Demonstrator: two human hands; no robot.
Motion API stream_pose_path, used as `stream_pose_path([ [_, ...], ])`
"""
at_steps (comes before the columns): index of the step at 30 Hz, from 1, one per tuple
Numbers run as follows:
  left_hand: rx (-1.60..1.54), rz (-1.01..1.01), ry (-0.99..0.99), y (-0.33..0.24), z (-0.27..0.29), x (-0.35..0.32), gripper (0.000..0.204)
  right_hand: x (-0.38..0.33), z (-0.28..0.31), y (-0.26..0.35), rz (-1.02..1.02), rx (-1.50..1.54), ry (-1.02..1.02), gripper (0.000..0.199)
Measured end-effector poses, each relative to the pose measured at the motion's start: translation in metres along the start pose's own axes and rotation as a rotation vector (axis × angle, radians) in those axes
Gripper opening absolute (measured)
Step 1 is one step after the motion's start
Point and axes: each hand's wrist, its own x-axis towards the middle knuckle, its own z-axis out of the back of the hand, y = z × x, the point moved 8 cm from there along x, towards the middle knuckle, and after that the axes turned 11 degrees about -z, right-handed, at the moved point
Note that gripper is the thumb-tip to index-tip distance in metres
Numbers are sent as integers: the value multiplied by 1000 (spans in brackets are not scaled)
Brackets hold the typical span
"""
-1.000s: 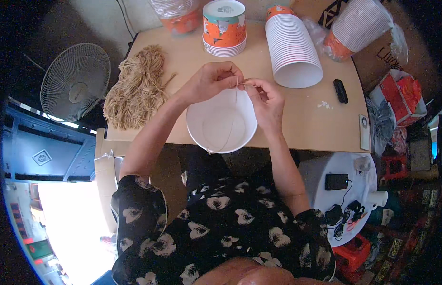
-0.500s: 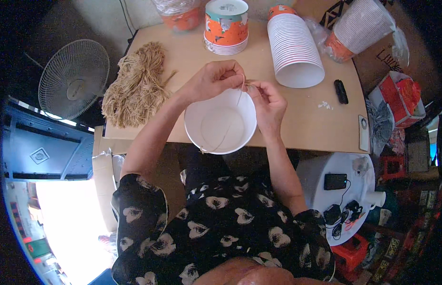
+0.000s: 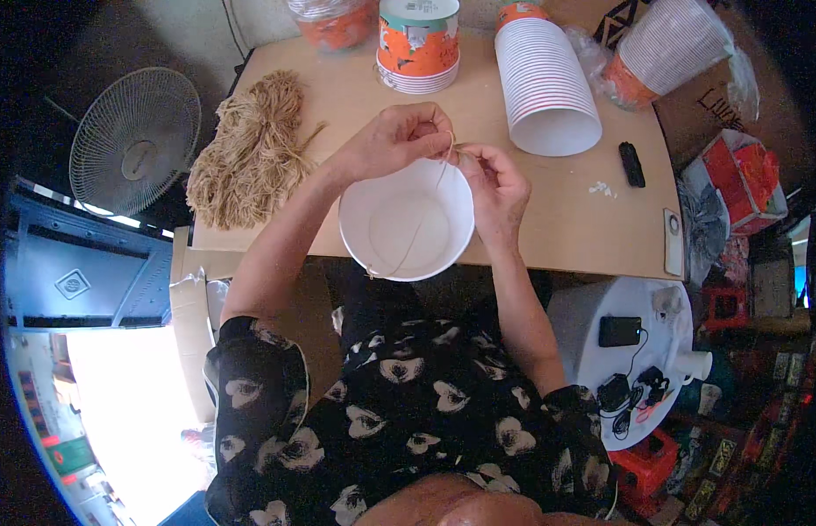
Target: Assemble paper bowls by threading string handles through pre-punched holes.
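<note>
In front of me a white paper bucket [image 3: 359, 223] faces me with its open mouth, at the table's near edge. A thin tan cord [image 3: 416, 230] runs across its mouth from a small knot at the near rim up to the far rim. My left hand [image 3: 406, 140] pinches the cord's upper end above the far rim. Close beside it, my right hand [image 3: 495, 188] is also closed on the cord at the rim, thumb and forefinger together. The exact form of the cord between the fingertips is partly hidden by them.
A bundle of tan cords [image 3: 250, 153] lies at the table's left. Along the back stand an upturned orange bucket stack [image 3: 416, 53] and a lying stack of white buckets [image 3: 548, 83]. A black object [image 3: 631, 165] lies at right. A fan [image 3: 136, 145] stands left; a white round stool [image 3: 574, 342] holds chargers.
Both hands stay at the far rim with the cord, with only slight finger movement. The whole view has shifted a little.
</note>
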Motion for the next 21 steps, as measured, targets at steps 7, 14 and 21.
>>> stream_pose_path([
  [7,0,-34,12,-2,-4,-1,12,-2,2,-1,8,-21,-7,11],
  [14,339,-9,75,-21,-1,-14,11,-6,-2,-9,-68,8,2,11],
  [21,1163,-361,20,-186,-15,-68,24,0,2,-7,36,-119,-8,10],
])
